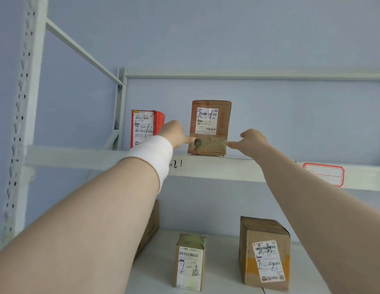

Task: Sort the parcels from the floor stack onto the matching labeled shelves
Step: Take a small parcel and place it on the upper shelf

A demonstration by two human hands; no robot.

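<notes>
A brown cardboard parcel [210, 128] stands upright on the upper shelf [206, 166], its label hand-marked "2-1". My left hand [176, 133], with a white wristband, reaches up and its straight fingers touch the parcel's lower left corner. My right hand [250, 140] is stretched out at the parcel's lower right corner, fingertips at its edge, fingers straight. A red parcel [145, 128] also marked "2-1" stands to the left on the same shelf, partly behind my left hand.
The upper shelf beam carries a red-bordered label sticker [325, 174] and handwritten digits. On the lower shelf stand a small parcel [190, 262] and a larger one [265, 253], both marked "2-2"; another brown box [152, 225] is mostly hidden by my left arm. A perforated upright [21, 115] rises at left.
</notes>
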